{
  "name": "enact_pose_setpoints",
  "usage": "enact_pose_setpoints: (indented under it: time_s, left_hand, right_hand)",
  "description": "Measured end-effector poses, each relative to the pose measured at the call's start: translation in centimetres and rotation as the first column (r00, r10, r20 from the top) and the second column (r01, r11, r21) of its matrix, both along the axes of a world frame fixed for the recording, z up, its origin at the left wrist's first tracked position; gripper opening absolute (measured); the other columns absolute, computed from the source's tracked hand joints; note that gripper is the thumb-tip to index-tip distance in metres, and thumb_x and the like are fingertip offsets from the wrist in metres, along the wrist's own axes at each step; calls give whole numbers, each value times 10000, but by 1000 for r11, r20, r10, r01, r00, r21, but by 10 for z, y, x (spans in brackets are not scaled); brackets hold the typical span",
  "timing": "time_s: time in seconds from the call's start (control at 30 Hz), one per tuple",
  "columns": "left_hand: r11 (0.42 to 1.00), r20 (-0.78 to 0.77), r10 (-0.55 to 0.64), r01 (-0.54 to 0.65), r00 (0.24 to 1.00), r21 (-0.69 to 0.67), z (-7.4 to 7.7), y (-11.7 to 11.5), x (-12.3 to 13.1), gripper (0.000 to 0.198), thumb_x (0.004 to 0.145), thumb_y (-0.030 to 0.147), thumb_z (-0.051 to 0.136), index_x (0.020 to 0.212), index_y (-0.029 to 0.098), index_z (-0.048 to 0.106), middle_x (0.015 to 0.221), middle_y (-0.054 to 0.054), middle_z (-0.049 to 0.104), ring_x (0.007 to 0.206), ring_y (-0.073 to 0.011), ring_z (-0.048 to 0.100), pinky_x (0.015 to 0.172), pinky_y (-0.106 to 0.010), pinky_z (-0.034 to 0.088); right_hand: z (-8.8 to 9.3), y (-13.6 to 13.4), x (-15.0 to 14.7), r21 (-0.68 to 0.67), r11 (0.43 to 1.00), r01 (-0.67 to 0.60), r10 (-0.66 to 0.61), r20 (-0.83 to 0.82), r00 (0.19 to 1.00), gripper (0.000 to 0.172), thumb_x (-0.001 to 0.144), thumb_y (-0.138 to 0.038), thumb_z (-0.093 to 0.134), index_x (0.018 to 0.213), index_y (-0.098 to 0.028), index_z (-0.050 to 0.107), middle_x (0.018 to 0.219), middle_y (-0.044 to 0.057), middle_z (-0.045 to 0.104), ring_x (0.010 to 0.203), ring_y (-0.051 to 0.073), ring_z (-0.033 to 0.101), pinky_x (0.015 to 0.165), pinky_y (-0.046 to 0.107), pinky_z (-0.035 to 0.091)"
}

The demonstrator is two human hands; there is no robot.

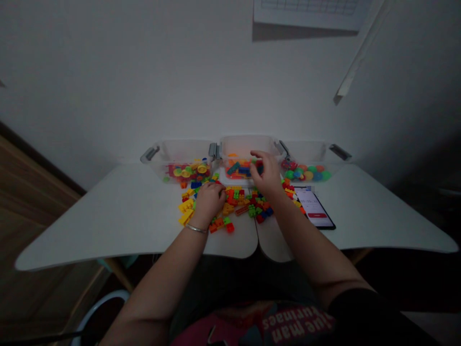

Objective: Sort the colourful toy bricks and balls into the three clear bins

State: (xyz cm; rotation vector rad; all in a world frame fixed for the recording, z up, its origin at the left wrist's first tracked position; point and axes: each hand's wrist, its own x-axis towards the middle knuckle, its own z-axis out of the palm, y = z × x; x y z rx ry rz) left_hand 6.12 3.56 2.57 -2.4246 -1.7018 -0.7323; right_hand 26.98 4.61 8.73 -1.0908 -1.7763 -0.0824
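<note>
A loose pile of toy building bricks [236, 210] in yellow, orange, red, green and blue lies on the white table. My left hand [210, 201] rests over the pile's left side with its fingers curled together; whatever they grip is hidden beneath them. Above the front of the middle clear plastic bin [248, 144], my right hand [267, 175] hovers with thumb and index finger apart and nothing visible between them. Inside that bin are orange, blue and green pieces [237, 168].
The left clear bin [173, 149] holds red and yellow pieces, and the right bin [309, 151] holds colourful balls [309, 174]. A lit phone [315, 209] lies right of the bricks. Behind the bins rises a wall, while the table's front edge is close to my body.
</note>
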Motion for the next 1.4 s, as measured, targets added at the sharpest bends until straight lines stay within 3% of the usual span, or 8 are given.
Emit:
enact_pose_setpoints:
  time_s: [0.2,0.47,0.67,0.9,1.17,1.4]
  left_hand:
    - [1000,17,4,-3,1000,-7,0,-1,1,294,914,230,495,1025,171,761,1071,-101,762,1076,-258,638,1017,-410,487]
    - [1000,18,0,0,1000,6,-1,-1,1,281,913,224,509,1022,167,761,1061,-93,766,1076,-253,645,1016,-404,493]
    - [1000,13,-3,3,1000,9,0,-2,0,273,905,212,520,1021,157,760,1061,-95,764,1063,-256,647,1011,-404,491]
    - [1000,1,-5,5,1000,12,1,-3,1,284,913,215,503,1018,153,758,1046,-98,763,1060,-248,646,1013,-394,490]
    - [1000,4,-6,6,1000,17,-1,-2,1,278,904,213,508,1009,157,760,1040,-99,763,1053,-251,647,1010,-403,492]
    - [1000,5,-6,6,1000,16,-2,-1,1,288,906,211,502,1023,153,758,1045,-103,763,1055,-250,649,1013,-405,491]
  right_hand:
    - [-31,-27,-9,-40,999,-27,30,75,997,292,925,-276,482,1159,-179,627,1173,140,692,1114,283,605,1012,435,448]
    - [-65,-39,1,-261,965,2,78,294,952,211,868,-259,635,1056,-200,711,1141,108,721,1089,293,608,1000,461,448]
    - [-69,-51,0,-280,959,-34,140,369,919,313,811,-367,750,1072,-194,733,1207,111,707,1139,304,592,1047,493,430]
    - [-65,-55,-2,-227,968,-104,198,444,874,184,838,-314,712,974,-200,760,1180,113,700,1126,300,578,1048,488,440]
    - [-83,-44,-1,-288,948,-136,233,335,913,97,850,-284,724,909,-213,754,1177,110,690,1129,272,584,999,455,486]
    - [-80,-42,0,-277,932,-233,303,246,921,131,818,-223,728,948,-212,714,1097,90,729,1117,259,617,1022,445,468]
